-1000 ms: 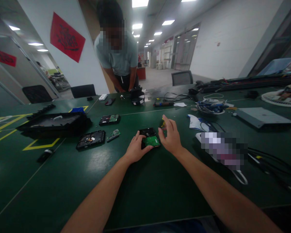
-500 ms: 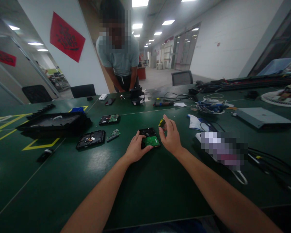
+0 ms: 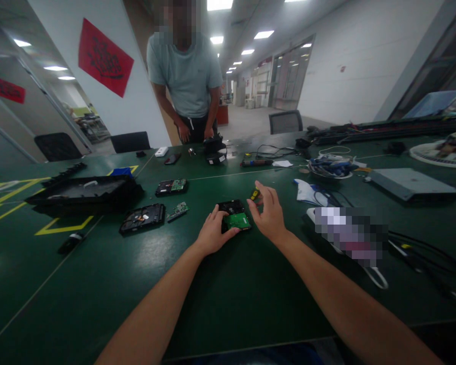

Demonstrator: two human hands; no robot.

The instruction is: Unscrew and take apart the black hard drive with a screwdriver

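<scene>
In the middle of the table lies a hard drive [image 3: 237, 221], its green circuit board facing up. My left hand [image 3: 215, 233] grips the drive from its left side, thumb along the near edge and fingers over the far left part. My right hand [image 3: 268, 210] is just right of the drive, holding a black-and-yellow screwdriver [image 3: 255, 194] between thumb and fingers. Only the screwdriver's handle shows clearly; I cannot make out its tip. To the left are another hard drive [image 3: 142, 219], a small loose circuit board [image 3: 178, 211] and a drive with exposed board [image 3: 171, 186].
A black plastic housing [image 3: 87, 192] sits at the left. On the right are a white pouch-like item [image 3: 311, 214], partly blurred, cables [image 3: 425, 253] and a grey metal box [image 3: 414, 183]. Across the table stands a person [image 3: 188, 76] near a black bag [image 3: 215, 150].
The person opposite has straightened up, and one of their hands has moved left. The screwdriver handle has turned slightly in my right hand. My left hand stays on the hard drive.
</scene>
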